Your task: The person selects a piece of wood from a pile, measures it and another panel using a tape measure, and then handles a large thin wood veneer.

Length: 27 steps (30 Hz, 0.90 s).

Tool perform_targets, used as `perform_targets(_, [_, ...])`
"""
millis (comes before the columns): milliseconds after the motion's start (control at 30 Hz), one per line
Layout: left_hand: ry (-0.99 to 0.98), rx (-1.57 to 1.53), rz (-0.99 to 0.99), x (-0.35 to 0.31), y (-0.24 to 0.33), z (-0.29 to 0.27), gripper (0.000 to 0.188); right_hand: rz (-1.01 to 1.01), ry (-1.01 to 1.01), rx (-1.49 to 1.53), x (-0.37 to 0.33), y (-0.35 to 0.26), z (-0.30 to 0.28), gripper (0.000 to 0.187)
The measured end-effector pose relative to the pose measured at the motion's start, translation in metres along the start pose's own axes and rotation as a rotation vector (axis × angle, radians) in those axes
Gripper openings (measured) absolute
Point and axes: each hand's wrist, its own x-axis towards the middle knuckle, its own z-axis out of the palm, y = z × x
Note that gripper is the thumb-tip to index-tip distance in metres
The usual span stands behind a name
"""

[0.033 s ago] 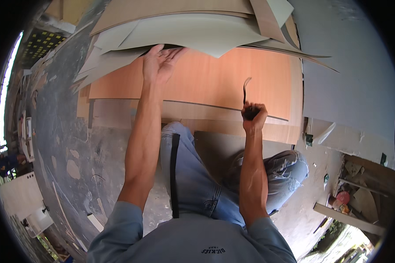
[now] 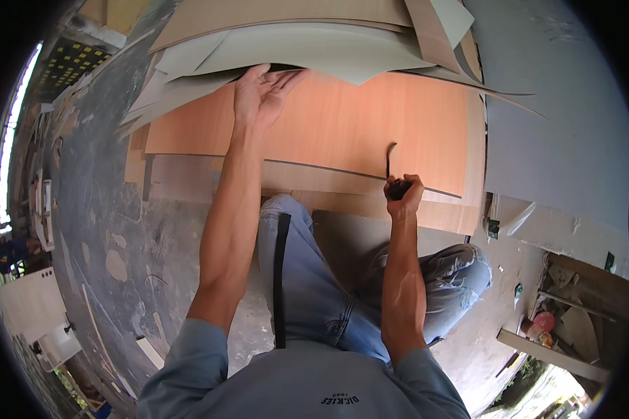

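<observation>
My left hand (image 2: pixel 261 101) is palm up with its fingers stretched out, under the near edge of a curled pale grey-green sheet (image 2: pixel 307 50). It lies over an orange wood-grain sheet (image 2: pixel 328 126). In my right hand (image 2: pixel 407 192), fingers are wrapped round the dark handle of a hand tool with a thin, hooked blade (image 2: pixel 388 159). The blade points away from me, above the near right part of the orange sheet; whether it touches cannot be made out. The handle is mostly hidden in the fist.
More thin brown and grey sheets (image 2: pixel 279 26) are piled at the far side. A large grey panel (image 2: pixel 559 133) stands at the right. My bent knees (image 2: pixel 458 269) are close to the near edge of the sheets. A bin-like space with scraps (image 2: pixel 569 314) is at the lower right.
My right hand and the hooked tool have come slightly nearer to me. My left hand stays under the pale sheet's edge. The whole view has shifted a little.
</observation>
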Motion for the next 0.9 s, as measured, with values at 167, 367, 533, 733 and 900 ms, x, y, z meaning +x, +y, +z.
perform_targets(167, [-0.018,0.177,0.025,0.02,0.038,0.019,0.018,-0.003,0.125,-0.038,0.004,0.03,-0.012,0.012])
perform_targets(367, [0.008,0.226,-0.109,0.035,0.059,0.048,0.021,0.028,-0.241,0.055,0.005,0.011,-0.005,0.011])
perform_targets(533, [0.028,0.257,-0.177,0.04,0.063,0.039,0.021,-0.021,-0.75,0.082,-0.061,-0.026,0.089,0.019])
perform_targets(733, [0.107,0.502,-0.181,0.021,0.06,0.029,0.016,-0.143,-0.808,-0.068,-0.099,-0.085,0.199,0.016])
perform_targets(900, [0.154,0.641,-0.273,0.019,0.076,0.0,0.016,-0.234,-0.813,-0.185,-0.104,-0.097,0.244,0.015])
